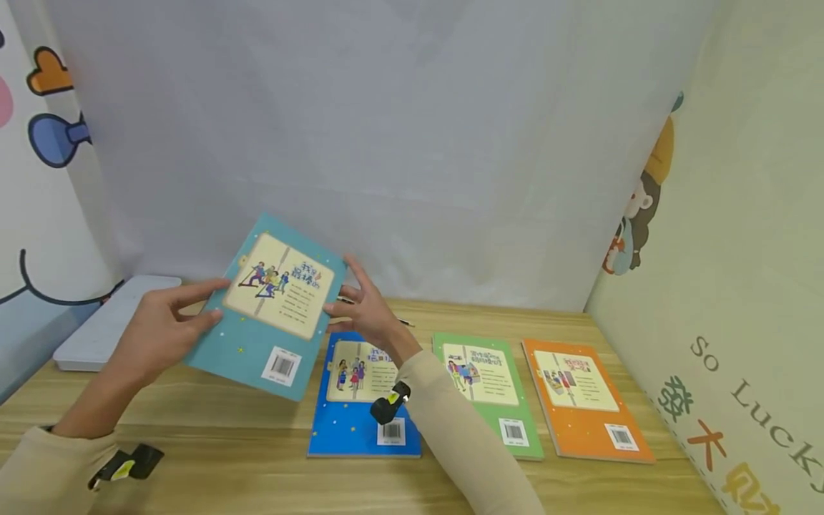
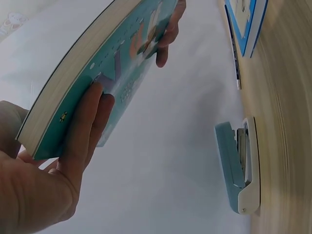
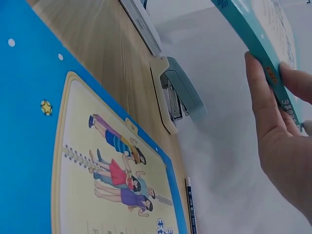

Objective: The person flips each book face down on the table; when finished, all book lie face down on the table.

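A teal book (image 1: 273,307) with its back cover and barcode facing me is held tilted above the wooden table (image 1: 212,443). My left hand (image 1: 206,304) grips its left edge, thumb on one face and fingers on the other, as the left wrist view shows on the book (image 2: 97,73). My right hand (image 1: 341,293) pinches the opposite edge of the book (image 3: 263,39). Below lie a blue book (image 1: 360,408), a green book (image 1: 486,390) and an orange book (image 1: 582,397) in a row, back covers up.
A flat pale case (image 1: 109,322) lies at the table's back left. A teal and white stapler (image 3: 183,95) and a pencil (image 3: 190,204) lie near the back, behind the blue book (image 3: 73,170). White cloth hangs behind; decorated walls stand on both sides.
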`<state>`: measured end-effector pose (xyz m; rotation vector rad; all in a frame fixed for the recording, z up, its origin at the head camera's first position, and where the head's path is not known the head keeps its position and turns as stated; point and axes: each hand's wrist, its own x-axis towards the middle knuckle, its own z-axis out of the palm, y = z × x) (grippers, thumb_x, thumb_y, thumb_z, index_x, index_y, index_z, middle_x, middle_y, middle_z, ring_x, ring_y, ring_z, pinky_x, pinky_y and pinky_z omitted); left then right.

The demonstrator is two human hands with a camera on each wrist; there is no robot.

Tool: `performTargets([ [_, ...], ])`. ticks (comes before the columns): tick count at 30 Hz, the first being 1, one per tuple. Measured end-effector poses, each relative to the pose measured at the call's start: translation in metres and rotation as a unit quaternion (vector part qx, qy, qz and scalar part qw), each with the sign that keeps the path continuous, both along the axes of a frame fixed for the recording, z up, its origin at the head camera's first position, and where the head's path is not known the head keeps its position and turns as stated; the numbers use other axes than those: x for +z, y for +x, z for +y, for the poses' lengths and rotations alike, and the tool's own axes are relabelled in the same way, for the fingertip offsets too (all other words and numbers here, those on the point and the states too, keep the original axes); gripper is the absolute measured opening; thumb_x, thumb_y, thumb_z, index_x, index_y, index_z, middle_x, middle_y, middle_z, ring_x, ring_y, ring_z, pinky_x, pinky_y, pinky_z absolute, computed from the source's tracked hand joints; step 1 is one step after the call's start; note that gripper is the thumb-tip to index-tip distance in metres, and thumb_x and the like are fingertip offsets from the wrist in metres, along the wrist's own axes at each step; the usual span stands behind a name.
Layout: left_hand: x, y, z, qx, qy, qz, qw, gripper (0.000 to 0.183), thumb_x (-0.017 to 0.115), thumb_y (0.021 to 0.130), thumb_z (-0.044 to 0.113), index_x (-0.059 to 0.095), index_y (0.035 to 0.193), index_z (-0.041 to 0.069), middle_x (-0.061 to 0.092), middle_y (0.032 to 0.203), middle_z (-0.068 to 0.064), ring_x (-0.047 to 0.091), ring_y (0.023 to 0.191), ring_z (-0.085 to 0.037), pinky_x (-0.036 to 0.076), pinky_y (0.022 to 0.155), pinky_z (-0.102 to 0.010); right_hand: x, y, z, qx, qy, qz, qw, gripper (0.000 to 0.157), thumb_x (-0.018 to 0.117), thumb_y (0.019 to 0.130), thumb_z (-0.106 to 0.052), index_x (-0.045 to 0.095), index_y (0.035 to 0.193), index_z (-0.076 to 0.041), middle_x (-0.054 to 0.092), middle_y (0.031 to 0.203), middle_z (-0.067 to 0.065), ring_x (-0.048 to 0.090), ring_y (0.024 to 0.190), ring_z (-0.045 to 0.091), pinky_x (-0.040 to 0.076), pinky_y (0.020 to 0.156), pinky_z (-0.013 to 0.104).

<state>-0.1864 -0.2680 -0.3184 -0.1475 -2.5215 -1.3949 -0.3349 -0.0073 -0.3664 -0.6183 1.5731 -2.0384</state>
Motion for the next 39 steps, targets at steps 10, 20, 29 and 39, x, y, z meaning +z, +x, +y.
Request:
performTargets([
  [10,-0.006,-0.002,-0.01,-0.009,0.004,-0.05,0.9987,0.056,0.06,0.1,0.013,0.039,0.151,-0.001,0.037,0.151,-0.036,0.069,0.074,-0.003,0.059,0.06,-0.03,-0.001,0.001,-0.001,0.003,0.011,-0.003,1.0,0.096,0.059,0.093,0.011,0.011,0.16,-0.038,0.063,0.121,0.015,0.069,0.086,0.021,0.062,0.069,0.037],
  [20,-0.018,-0.005,-0.032,-0.059,-0.013,-0.168,0.9839,0.07,0.063,0.096,0.007,0.026,0.155,-0.002,0.038,0.139,-0.045,0.071,0.085,-0.028,0.061,0.065,-0.036,-0.009,0.002,-0.009,0.01,0.069,0.005,0.998,0.1,0.063,0.09,0.011,0.008,0.161,-0.032,0.063,0.118,0.018,0.069,0.087,0.023,0.056,0.089,0.056],
  [29,-0.038,-0.009,-0.049,-0.085,-0.006,-0.245,0.9658,0.075,0.065,0.095,0.007,0.021,0.155,-0.005,0.045,0.128,-0.041,0.068,0.08,-0.021,0.062,0.066,-0.041,-0.021,0.004,-0.018,0.034,0.142,-0.016,0.989,0.094,0.062,0.092,0.009,0.013,0.161,-0.031,0.049,0.143,0.026,0.068,0.102,0.033,0.056,0.09,0.055],
  [39,-0.051,-0.009,-0.051,-0.062,-0.065,-0.284,0.9546,0.071,0.07,0.091,0.008,0.033,0.15,-0.007,0.057,0.112,-0.029,0.065,0.079,-0.019,0.062,0.066,-0.042,-0.03,0.005,-0.028,0.044,0.194,-0.017,0.98,0.09,0.063,0.09,0.012,0.019,0.161,-0.019,0.063,0.127,0.025,0.072,0.098,0.036,0.062,0.081,0.041],
])
